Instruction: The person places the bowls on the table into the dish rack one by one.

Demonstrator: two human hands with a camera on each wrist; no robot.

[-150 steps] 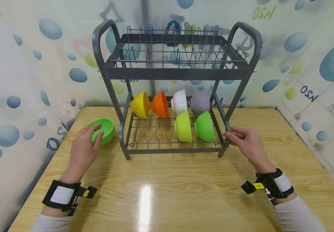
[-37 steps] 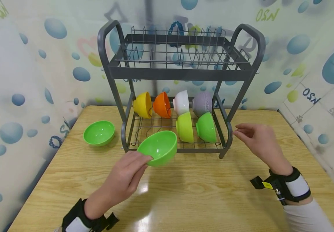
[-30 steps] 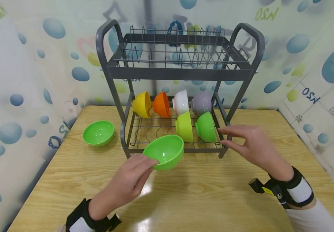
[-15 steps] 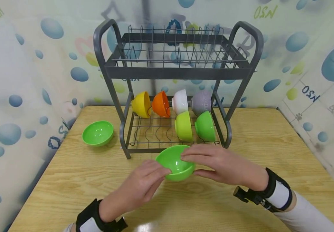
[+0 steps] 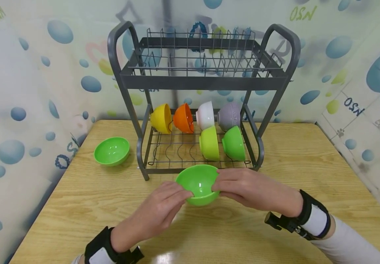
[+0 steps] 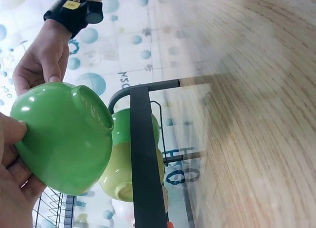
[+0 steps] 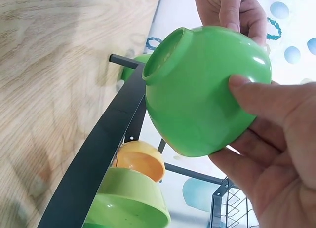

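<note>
A green bowl [image 5: 199, 182] is held up in front of the dish rack, its inside tipped toward the head camera. My left hand [image 5: 158, 207] pinches its left rim, fingers inside and thumb on the outer wall. On the opposite side my right hand [image 5: 247, 187] grips the rim the same way. Both wrist views show the bowl's outer wall and foot ring, clear of the table. Behind it, on the rack's lower tier, a lime bowl [image 5: 209, 143] and a green bowl [image 5: 233, 144] stand on edge in the front row.
The two-tier dish rack [image 5: 203, 83] stands at the back of the wooden table [image 5: 229, 234]. Its back row holds a yellow bowl [image 5: 161, 119], an orange bowl [image 5: 183, 118], a white bowl [image 5: 205, 116] and a grey-purple bowl [image 5: 229, 116]. Another green bowl [image 5: 111, 151] sits left of the rack.
My left hand has lifted one green bowl off the other at the left and carried it to the middle. My right hand has left the rack's side and taken hold of the bowl's right rim.
</note>
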